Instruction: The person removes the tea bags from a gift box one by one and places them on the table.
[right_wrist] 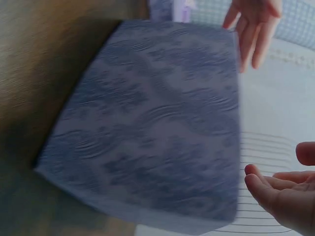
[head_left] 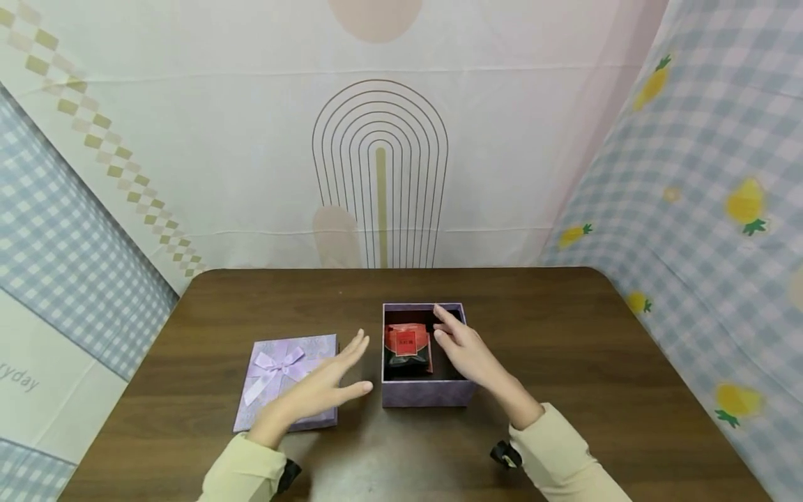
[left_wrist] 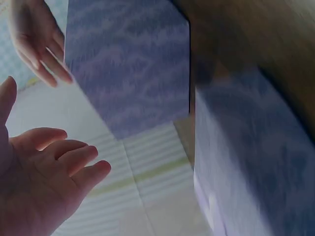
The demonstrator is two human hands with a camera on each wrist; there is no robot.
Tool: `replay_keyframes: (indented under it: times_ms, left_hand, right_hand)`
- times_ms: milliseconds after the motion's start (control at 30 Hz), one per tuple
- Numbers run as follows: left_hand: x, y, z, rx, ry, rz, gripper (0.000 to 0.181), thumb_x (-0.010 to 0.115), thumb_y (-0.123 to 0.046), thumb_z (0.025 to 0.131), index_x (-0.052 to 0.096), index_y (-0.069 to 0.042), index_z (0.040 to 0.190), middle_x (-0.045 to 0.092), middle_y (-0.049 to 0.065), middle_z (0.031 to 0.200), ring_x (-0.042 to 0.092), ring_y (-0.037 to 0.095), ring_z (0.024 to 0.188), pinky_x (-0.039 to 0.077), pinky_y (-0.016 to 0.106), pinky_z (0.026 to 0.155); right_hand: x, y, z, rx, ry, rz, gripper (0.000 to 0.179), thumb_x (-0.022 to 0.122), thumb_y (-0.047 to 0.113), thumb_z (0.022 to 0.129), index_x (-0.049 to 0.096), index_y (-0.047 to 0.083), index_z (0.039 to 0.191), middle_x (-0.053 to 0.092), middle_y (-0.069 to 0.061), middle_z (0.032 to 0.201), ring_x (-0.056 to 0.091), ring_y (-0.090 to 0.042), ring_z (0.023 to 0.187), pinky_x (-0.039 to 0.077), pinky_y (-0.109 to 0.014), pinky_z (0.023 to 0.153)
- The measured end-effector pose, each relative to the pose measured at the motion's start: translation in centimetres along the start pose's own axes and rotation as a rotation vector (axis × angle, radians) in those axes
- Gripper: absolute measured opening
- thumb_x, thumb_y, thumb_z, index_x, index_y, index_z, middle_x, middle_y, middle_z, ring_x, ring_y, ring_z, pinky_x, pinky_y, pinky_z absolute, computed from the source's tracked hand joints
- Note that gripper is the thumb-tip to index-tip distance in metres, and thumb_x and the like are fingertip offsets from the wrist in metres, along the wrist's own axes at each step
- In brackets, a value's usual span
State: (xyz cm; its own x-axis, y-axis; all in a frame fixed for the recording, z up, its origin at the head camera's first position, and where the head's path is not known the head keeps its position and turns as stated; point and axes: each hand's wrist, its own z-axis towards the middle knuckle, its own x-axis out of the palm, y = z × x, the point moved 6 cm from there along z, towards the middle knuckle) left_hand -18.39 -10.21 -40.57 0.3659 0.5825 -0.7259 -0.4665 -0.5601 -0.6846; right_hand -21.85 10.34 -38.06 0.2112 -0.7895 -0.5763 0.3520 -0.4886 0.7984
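Note:
A purple patterned gift box (head_left: 428, 394) stands uncovered on the table. Inside it, toward the left, lies a red and black packet (head_left: 406, 346); the box's right part shows a dark bottom. Over the box's right side hovers my right hand (head_left: 464, 348), its fingers fairly straight and nothing in them. My left hand (head_left: 323, 387) is held above the right edge of the lilac lid (head_left: 260, 355), fingers extended, with nothing held. The lid carries a ribbon bow (head_left: 280, 367). In the left wrist view the box wall (left_wrist: 133, 64) appears beyond the relaxed left fingers.
The brown wooden table (head_left: 533, 314) has rounded far corners. Behind it hangs a pale cloth (head_left: 502, 160) with an arch print. Blue checked cloth (head_left: 702, 265) with yellow fruit drapes along the right side. Both wrists wear black straps.

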Motion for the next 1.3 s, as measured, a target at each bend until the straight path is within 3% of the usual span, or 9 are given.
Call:
replay_keyframes:
  times_ms: [233, 500, 667, 800, 967, 1067, 1200, 1300]
  left_hand:
    - [2.0, 0.1, 1.7, -0.019, 0.021, -0.031, 0.073, 0.055, -0.035, 0.091, 0.02, 0.001, 0.143, 0.005, 0.022, 0.15, 0.017, 0.036, 0.135, 0.022, 0.051, 0.106]
    - [3.1, 0.3, 2.2, -0.02, 0.002, -0.019, 0.067, 0.052, -0.031, 0.093, 0.021, 0.003, 0.142, 0.005, 0.022, 0.15, 0.018, 0.034, 0.135, 0.023, 0.05, 0.105]
    - [3.3, 0.3, 2.3, 0.002, -0.016, -0.017, 0.064, 0.05, -0.029, 0.094, 0.023, 0.003, 0.142, 0.004, 0.021, 0.15, 0.018, 0.033, 0.135, 0.024, 0.05, 0.105]
    - [3.5, 0.2, 2.5, 0.01, -0.014, -0.017, 0.06, 0.048, -0.029, 0.095, 0.026, 0.003, 0.141, 0.004, 0.021, 0.15, 0.019, 0.033, 0.135, 0.025, 0.05, 0.105]
    - [3.4, 0.2, 2.5, 0.0, -0.017, -0.019, 0.06, 0.049, -0.029, 0.095, 0.028, 0.003, 0.141, 0.005, 0.021, 0.15, 0.02, 0.033, 0.134, 0.026, 0.05, 0.104]
    - [3.4, 0.1, 2.5, -0.005, -0.019, -0.02, 0.06, 0.05, -0.028, 0.094, 0.028, 0.003, 0.14, 0.004, 0.02, 0.15, 0.021, 0.033, 0.134, 0.026, 0.05, 0.104]
    - [3.4, 0.0, 2.5, -0.003, -0.015, -0.025, 0.06, 0.05, -0.027, 0.094, 0.028, 0.004, 0.14, 0.004, 0.021, 0.15, 0.021, 0.034, 0.134, 0.026, 0.05, 0.104]
    - [3.5, 0.0, 2.5, -0.008, -0.015, -0.033, 0.06, 0.05, -0.027, 0.094, 0.028, 0.004, 0.14, 0.003, 0.02, 0.15, 0.02, 0.033, 0.134, 0.026, 0.05, 0.104]
  right_hand:
    - [2.3, -2.7, 0.7, 0.127, 0.12, -0.187, 0.045, 0.046, 0.006, 0.093, 0.037, -0.01, 0.134, 0.04, -0.027, 0.136, 0.037, -0.038, 0.126, 0.03, -0.048, 0.102]
    - [4.3, -4.4, 0.9, 0.187, 0.225, -0.24, 0.045, 0.046, 0.007, 0.093, 0.037, -0.013, 0.132, 0.04, -0.03, 0.134, 0.036, -0.038, 0.126, 0.03, -0.047, 0.103]
    - [4.6, -4.2, 1.1, 0.186, 0.249, -0.248, 0.044, 0.046, 0.009, 0.094, 0.038, -0.011, 0.133, 0.043, -0.027, 0.133, 0.041, -0.035, 0.124, 0.033, -0.047, 0.101]
    - [4.3, -4.0, 1.3, 0.164, 0.204, -0.256, 0.043, 0.048, 0.01, 0.094, 0.042, -0.01, 0.131, 0.047, -0.026, 0.13, 0.044, -0.035, 0.121, 0.035, -0.047, 0.099]
    - [3.7, -3.7, 1.8, 0.12, 0.094, -0.204, 0.035, 0.05, 0.009, 0.092, 0.052, -0.01, 0.122, 0.053, -0.026, 0.12, 0.05, -0.036, 0.113, 0.039, -0.048, 0.094]
    - [3.6, -4.0, 2.1, 0.145, 0.072, -0.14, 0.033, 0.05, 0.011, 0.093, 0.055, -0.007, 0.121, 0.054, -0.023, 0.119, 0.052, -0.033, 0.108, 0.041, -0.048, 0.091]
    - [4.1, -4.3, 2.4, 0.183, 0.139, -0.063, 0.033, 0.048, 0.012, 0.094, 0.055, -0.004, 0.122, 0.055, -0.02, 0.119, 0.053, -0.031, 0.102, 0.043, -0.047, 0.086]
    - [4.7, -4.4, 2.4, 0.19, 0.233, -0.021, 0.036, 0.045, 0.014, 0.095, 0.051, -0.004, 0.126, 0.052, -0.021, 0.125, 0.051, -0.032, 0.108, 0.041, -0.048, 0.09]
